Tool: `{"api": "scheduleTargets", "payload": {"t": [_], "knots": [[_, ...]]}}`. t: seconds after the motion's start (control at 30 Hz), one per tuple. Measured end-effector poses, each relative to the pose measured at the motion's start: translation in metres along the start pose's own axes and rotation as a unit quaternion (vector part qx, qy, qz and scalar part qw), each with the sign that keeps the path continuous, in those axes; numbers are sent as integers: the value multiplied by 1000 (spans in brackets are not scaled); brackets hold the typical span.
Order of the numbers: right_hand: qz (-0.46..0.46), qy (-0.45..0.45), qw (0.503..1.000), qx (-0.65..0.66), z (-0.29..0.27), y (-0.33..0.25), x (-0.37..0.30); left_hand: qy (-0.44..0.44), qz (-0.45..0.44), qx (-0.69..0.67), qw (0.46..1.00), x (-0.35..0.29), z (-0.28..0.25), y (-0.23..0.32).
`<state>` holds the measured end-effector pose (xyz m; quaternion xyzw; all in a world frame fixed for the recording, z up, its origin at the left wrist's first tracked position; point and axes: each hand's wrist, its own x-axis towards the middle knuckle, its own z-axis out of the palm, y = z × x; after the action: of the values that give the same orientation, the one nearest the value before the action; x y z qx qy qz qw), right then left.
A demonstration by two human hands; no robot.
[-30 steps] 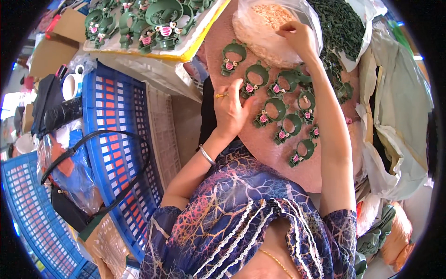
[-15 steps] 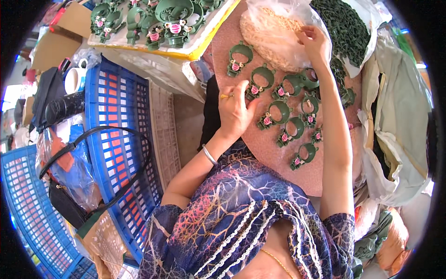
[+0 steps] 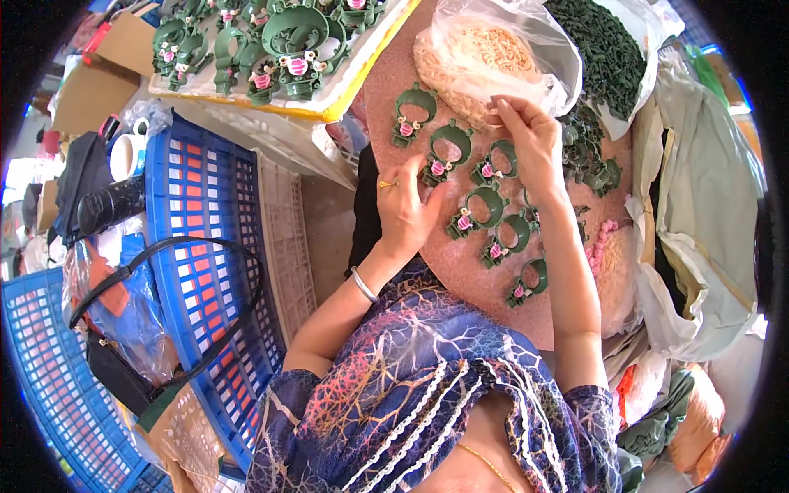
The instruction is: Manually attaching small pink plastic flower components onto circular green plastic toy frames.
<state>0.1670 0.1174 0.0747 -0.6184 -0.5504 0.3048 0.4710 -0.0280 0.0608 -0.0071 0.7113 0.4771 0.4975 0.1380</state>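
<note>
At the table's left side, my left hand (image 3: 404, 209) has its thumb and forefinger around the lower end of a green plastic ring-shaped piece (image 3: 450, 146), which carries a pink-striped part. Over the rows, my right hand (image 3: 530, 148) is raised with thumb and fingertips pinched together; whatever they hold is too small to make out. Just beyond it lies a clear plastic bag (image 3: 563, 49) of small beige pieces (image 3: 505, 53). More green ring pieces (image 3: 415, 107) stand about the pink tabletop (image 3: 493, 292), some partly hidden by my right forearm.
A white foam box (image 3: 341, 105) with a yellow edge bears several green ring pieces at the upper left. Small dark green parts (image 3: 600, 62) fill a bag at the far right. Pink pieces (image 3: 602, 246) lie right of my forearm. A blue basket (image 3: 160, 189) stands left.
My right hand has come back from the bag of beige pieces toward me and left, its fingertips now pinched. My left hand stays at the same ring piece. The view has shifted slightly.
</note>
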Motion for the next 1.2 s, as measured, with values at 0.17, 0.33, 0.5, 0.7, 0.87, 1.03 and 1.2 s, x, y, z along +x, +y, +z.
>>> {"api": "scheduleTargets", "payload": {"t": [0.17, 0.33, 0.5, 0.7, 0.87, 1.03, 1.2], "knots": [[249, -60, 892, 372, -11, 13, -1, 8, 7, 8, 1000, 2, -2, 2], [257, -34, 879, 401, -8, 13, -6, 2, 9, 11, 1000, 2, -3, 2], [197, -46, 941, 273, -8, 20, -9, 0, 10, 8, 1000, 3, -3, 3], [243, -67, 941, 225, -15, 2, -14, -4, 1, 3, 1000, 2, -3, 1], [223, -111, 873, 419, -21, 23, -23, 14, 20, -14, 1000, 4, -5, 5], [122, -48, 884, 449, -8, 1, -46, 4, 12, -26, 1000, 7, -11, 12], [-10, 32, 993, 116, -4, -23, -66, -8, -4, -80, 997, 11, -16, 29]]}}
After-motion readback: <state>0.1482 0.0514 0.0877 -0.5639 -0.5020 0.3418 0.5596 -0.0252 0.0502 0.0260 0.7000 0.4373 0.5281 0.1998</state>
